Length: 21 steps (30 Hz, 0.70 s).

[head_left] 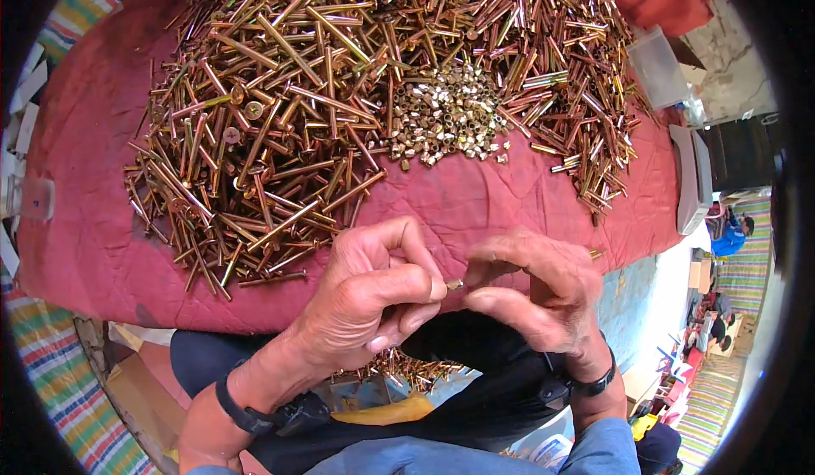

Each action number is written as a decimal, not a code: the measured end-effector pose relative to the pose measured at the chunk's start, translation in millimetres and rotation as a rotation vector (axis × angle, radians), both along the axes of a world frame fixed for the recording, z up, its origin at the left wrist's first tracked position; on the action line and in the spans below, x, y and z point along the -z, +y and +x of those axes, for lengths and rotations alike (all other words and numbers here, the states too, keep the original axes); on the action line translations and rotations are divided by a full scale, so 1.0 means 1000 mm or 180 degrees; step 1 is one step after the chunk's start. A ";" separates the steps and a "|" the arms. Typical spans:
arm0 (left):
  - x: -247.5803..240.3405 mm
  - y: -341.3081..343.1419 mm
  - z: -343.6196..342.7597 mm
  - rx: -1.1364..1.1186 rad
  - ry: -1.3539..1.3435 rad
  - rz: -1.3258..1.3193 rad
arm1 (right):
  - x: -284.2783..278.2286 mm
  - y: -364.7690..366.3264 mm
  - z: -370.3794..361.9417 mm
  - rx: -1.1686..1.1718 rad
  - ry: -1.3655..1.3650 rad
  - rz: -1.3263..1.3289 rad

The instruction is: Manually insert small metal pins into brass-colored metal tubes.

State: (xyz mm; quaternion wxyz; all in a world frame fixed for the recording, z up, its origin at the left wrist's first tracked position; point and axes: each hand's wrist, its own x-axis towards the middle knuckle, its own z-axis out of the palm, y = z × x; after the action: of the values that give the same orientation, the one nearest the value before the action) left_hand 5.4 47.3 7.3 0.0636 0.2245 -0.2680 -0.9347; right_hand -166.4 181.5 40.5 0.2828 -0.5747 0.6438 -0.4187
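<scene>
My left hand (382, 292) is closed, thumb and forefinger pinched together. From its fingertips pokes a small brass-coloured metal piece (455, 285); whatever else lies inside the grip is hidden. Just to the right, my right hand (539, 288) curves toward that piece, slightly blurred, its thumb and fingers apart with nothing between them. Beyond my hands, long brass-coloured screws (255, 148) with flat cross-slotted heads form a heap at the left. Small shiny metal cone nuts (446, 114) make a mound in the middle. Shorter brass-coloured metal pieces (586, 84) are heaped at the right.
A red quilted cloth (475, 195) covers the work surface. Below my hands, more metal pieces (416, 371) lie between my legs. A clear plastic box (659, 69) and a grey-white device (692, 178) stand at the right edge. Another person (732, 237) in blue is far off right.
</scene>
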 end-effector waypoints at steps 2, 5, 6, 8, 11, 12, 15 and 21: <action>0.001 0.000 0.001 0.0029 0.0092 0.0083 | -0.002 -0.003 -0.002 -0.0249 0.0291 -0.0276; 0.001 0.001 0.000 0.0016 0.0056 0.0140 | 0.002 -0.003 0.001 -0.0402 0.0521 -0.0458; 0.002 0.002 0.000 0.0087 0.0064 0.0185 | 0.002 -0.003 0.005 -0.0279 0.0577 -0.0454; 0.003 0.003 0.000 0.0156 0.0066 0.0234 | -0.006 0.000 0.004 -0.0400 0.0673 -0.0105; 0.001 0.002 -0.002 0.0220 0.0038 0.0332 | -0.004 0.005 -0.003 -0.0520 0.0503 0.0293; 0.000 0.001 -0.002 0.0208 0.0023 0.0376 | -0.002 0.006 -0.005 -0.0531 0.0229 0.0341; 0.002 0.001 -0.002 0.0151 0.0031 0.0484 | 0.002 -0.004 0.007 -0.0059 0.0412 -0.0399; 0.004 0.001 -0.002 0.0220 -0.0054 0.0491 | 0.003 0.000 0.007 -0.0277 0.0753 -0.0156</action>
State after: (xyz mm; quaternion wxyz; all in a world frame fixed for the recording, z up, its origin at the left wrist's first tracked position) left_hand 3.3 48.8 3.0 0.0115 0.2273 -0.2033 -0.9523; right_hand -159.9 181.4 37.7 0.2086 -0.6542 0.6367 -0.3509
